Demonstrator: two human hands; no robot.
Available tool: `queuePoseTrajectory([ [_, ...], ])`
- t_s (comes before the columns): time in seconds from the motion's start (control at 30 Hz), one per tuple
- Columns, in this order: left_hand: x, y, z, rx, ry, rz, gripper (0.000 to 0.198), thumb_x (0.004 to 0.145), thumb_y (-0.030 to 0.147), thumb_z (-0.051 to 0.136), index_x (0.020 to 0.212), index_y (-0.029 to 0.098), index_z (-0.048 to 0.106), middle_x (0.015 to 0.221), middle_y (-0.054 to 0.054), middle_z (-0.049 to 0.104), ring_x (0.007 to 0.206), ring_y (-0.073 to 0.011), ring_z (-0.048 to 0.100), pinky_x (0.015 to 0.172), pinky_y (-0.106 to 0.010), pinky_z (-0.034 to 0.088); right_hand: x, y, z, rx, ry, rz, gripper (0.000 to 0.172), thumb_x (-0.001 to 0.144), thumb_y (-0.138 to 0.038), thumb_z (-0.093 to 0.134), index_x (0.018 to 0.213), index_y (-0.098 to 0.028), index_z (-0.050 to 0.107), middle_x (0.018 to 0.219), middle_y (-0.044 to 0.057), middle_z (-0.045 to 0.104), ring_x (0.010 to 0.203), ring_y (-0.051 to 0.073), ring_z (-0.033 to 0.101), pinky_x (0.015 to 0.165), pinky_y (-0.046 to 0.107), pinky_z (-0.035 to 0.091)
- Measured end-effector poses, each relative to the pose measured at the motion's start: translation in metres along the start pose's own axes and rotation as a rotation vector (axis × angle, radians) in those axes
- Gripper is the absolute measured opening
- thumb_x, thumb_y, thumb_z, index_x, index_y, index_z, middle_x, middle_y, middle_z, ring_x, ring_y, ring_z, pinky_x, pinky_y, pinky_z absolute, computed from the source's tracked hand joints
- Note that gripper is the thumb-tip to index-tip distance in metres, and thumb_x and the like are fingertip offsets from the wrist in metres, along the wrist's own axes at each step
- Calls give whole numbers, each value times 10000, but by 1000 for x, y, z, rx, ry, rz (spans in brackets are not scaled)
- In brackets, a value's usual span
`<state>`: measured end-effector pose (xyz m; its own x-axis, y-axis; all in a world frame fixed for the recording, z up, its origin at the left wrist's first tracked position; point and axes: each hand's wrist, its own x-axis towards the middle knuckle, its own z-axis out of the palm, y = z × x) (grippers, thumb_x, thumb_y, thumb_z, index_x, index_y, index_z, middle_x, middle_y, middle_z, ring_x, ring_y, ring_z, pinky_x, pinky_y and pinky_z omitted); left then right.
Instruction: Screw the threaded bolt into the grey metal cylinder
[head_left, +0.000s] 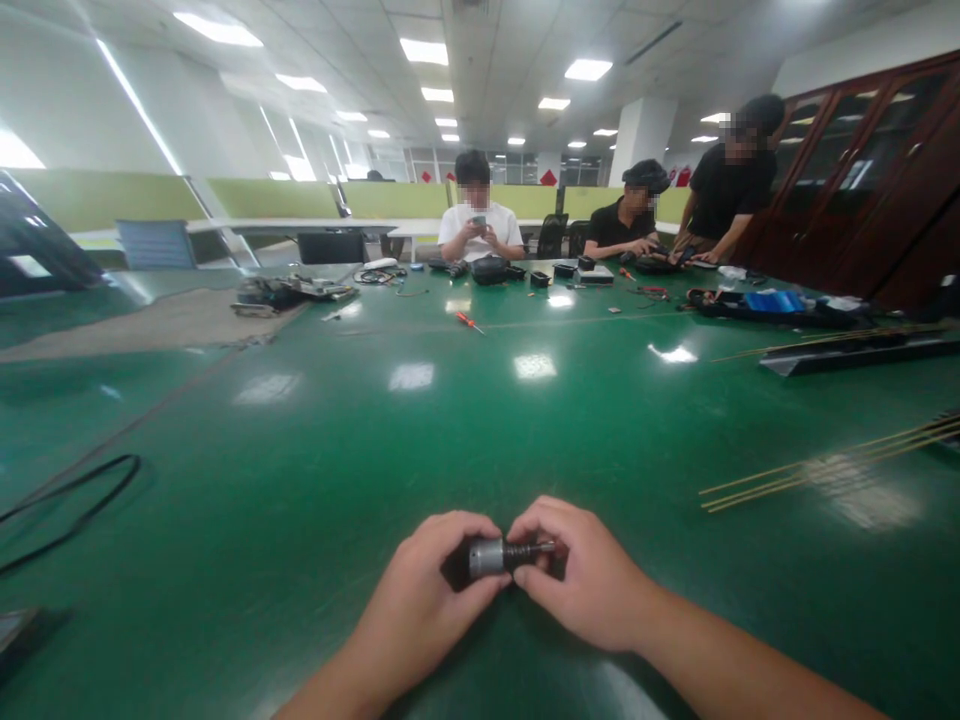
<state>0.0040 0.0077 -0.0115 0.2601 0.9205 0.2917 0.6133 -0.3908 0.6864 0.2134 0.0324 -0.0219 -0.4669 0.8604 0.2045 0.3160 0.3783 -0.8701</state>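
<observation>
Take the motor-like part in your hands as the centre of the dial: it lies nearly level above the green table, in the near middle of your view, its silver body toward nine o'clock and its thin shaft toward three. Your left hand comes in from seven o'clock and is closed around the silver body, thumb on the near side and index finger on the far side, with the dark end tucked into your palm. Your right hand comes in from four o'clock; its thumb and fingers are drawn in close about the black ribbed neck and the shaft, gripping there, though you cannot tell exactly where each fingertip presses. The tips of your two hands nearly meet. Whether the part touches the tabletop, you cannot tell. Toward nine o'clock a black cable loops on the table, and between two and three some thin yellow rods point in toward you. Well out at twelve lies an orange-handled screwdriver, and beyond it a person in a white shirt holds a small device. Near eleven is a heap of parts; around one o'clock, two people in black, one seated and one standing, lean over the far edge.
</observation>
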Motion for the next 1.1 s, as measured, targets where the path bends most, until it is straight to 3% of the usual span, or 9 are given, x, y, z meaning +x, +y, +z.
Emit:
queuePoseTrajectory([
  [0.5, -4, 1, 5, -41, 16, -110, 213, 809, 202, 742, 994, 285, 675, 963, 29, 724, 922, -215, 681, 826, -328, 480, 1, -2, -2, 15, 41, -3, 91, 807, -167, 710, 890, -200, 726, 765, -10, 616, 673, 139, 558, 609, 254, 404],
  [1.1, -6, 2, 6, -50, 53, -72, 215, 801, 179, 746, 977, 279, 674, 937, 34, 718, 899, -200, 677, 817, -319, 477, 2, -2, -3, 43, 23, 49, 52, 811, -171, 690, 845, -191, 723, 744, -15, 617, 662, 133, 547, 600, 242, 393],
])
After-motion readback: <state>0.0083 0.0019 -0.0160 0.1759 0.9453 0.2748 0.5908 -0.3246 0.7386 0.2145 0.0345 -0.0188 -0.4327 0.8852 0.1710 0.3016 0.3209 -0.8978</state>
